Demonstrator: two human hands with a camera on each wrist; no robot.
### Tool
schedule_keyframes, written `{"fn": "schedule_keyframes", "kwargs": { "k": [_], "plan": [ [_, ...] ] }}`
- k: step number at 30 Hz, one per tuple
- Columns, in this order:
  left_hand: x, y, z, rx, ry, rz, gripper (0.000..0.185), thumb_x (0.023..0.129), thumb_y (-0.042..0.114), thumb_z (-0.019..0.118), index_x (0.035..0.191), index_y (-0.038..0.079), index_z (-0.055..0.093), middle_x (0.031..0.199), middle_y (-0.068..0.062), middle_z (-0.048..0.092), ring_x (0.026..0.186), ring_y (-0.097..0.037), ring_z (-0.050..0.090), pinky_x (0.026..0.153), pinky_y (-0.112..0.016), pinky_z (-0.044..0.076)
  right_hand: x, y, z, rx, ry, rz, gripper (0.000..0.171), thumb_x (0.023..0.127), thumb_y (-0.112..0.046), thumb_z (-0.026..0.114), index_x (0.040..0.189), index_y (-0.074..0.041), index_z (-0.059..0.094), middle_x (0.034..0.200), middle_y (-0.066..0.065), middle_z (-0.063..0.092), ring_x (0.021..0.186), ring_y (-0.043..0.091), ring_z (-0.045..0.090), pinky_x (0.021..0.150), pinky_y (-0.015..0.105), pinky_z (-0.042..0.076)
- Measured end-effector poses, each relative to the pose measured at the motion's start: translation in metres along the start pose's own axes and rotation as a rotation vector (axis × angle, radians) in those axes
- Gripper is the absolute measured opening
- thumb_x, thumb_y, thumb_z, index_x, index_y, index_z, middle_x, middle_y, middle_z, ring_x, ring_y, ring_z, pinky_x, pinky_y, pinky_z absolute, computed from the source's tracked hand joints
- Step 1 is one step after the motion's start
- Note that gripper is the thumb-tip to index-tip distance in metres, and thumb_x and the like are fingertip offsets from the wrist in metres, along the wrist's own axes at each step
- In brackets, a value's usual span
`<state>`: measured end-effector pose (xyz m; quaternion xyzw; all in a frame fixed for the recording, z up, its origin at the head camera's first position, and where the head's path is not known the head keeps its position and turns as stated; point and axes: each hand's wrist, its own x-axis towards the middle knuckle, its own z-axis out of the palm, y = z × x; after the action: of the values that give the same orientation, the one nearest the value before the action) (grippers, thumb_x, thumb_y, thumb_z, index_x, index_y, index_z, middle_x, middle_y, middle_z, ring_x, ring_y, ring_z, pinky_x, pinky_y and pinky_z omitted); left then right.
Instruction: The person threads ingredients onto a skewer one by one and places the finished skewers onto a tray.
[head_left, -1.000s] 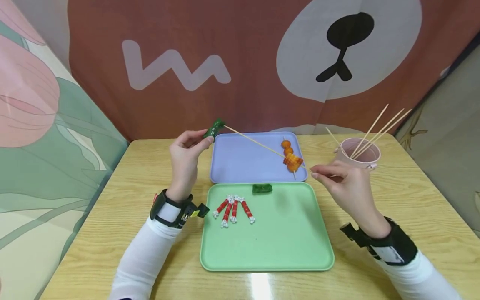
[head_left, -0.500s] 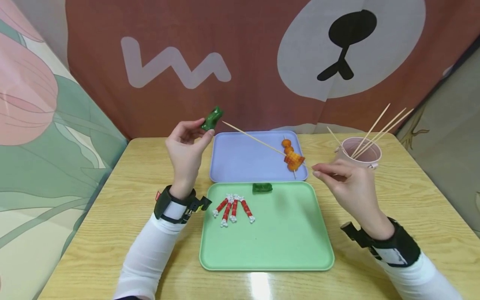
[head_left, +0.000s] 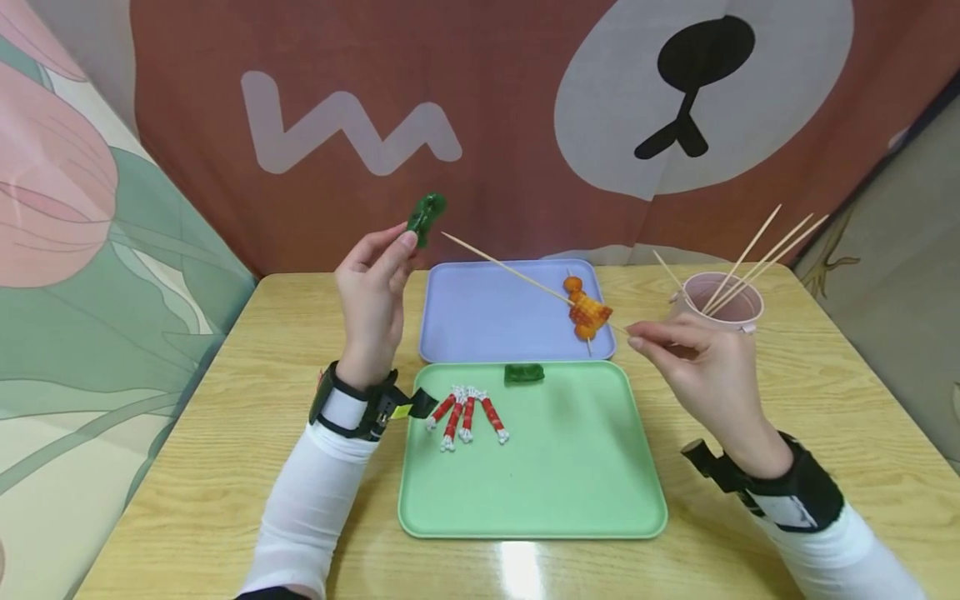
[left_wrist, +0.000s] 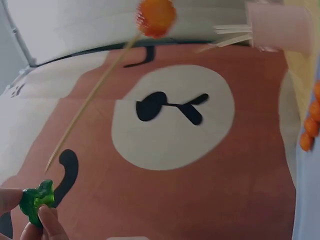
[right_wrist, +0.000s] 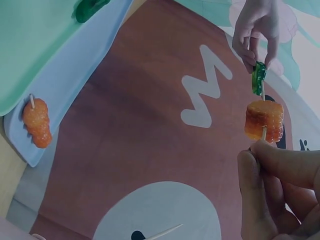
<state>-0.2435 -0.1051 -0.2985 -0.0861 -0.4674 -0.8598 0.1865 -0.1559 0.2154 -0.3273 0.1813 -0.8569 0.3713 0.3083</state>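
My left hand pinches a glossy green pepper-like piece between thumb and fingers, raised above the blue tray's left side. A thin wooden skewer slants across the blue tray, its lower end pinched by my right hand. Near that end, a corn chunk is threaded on it, orange-yellow with a kernel-patterned surface. In the left wrist view, the skewer's pointed tip comes close to the green piece, with a small gap showing.
On the blue tray lies a skewer of orange balls, partly covered by the corn. The green tray bears several red-and-white sticks and another green piece. A pink bucket holds several skewers at the right.
My left hand has lifted the green piece up and away from the skewer tip, turning it more upright. The right hand with the skewer has stayed nearly in place.
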Motion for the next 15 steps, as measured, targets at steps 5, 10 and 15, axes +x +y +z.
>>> {"fn": "schedule_keyframes", "kwargs": {
  "k": [5, 10, 15],
  "plan": [
    [-0.0010, 0.0047, 0.0031, -0.081, -0.006, -0.095, 0.017, 0.081, 0.010, 0.074, 0.094, -0.001, 0.069, 0.098, -0.011, 0.064, 0.079, -0.020, 0.064, 0.073, -0.025, 0.057, 0.0030, -0.0027, -0.0007, 0.015, 0.012, -0.005, 0.017, 0.070, 0.005, 0.078, 0.086, -0.001, 0.076, 0.076, 0.008, 0.071, 0.070, -0.014, 0.055, 0.062, 0.002, 0.045],
    [-0.0023, 0.0057, 0.0065, -0.122, -0.014, -0.139, 0.017, 0.082, 0.011, 0.074, 0.093, 0.000, 0.068, 0.094, -0.010, 0.065, 0.077, -0.019, 0.065, 0.072, -0.025, 0.057, 0.0049, -0.0044, -0.0004, 0.015, 0.025, -0.010, 0.018, 0.069, 0.006, 0.079, 0.086, -0.001, 0.076, 0.076, 0.009, 0.071, 0.068, -0.011, 0.054, 0.059, 0.003, 0.044],
    [-0.0039, 0.0047, 0.0094, -0.122, -0.011, -0.132, 0.015, 0.081, 0.008, 0.074, 0.092, 0.001, 0.069, 0.096, -0.010, 0.065, 0.077, -0.019, 0.065, 0.071, -0.025, 0.056, 0.0051, -0.0056, 0.0011, 0.028, 0.025, -0.007, 0.019, 0.069, 0.005, 0.079, 0.087, -0.001, 0.076, 0.075, 0.008, 0.070, 0.066, -0.009, 0.053, 0.060, 0.003, 0.044]
  ]
}}
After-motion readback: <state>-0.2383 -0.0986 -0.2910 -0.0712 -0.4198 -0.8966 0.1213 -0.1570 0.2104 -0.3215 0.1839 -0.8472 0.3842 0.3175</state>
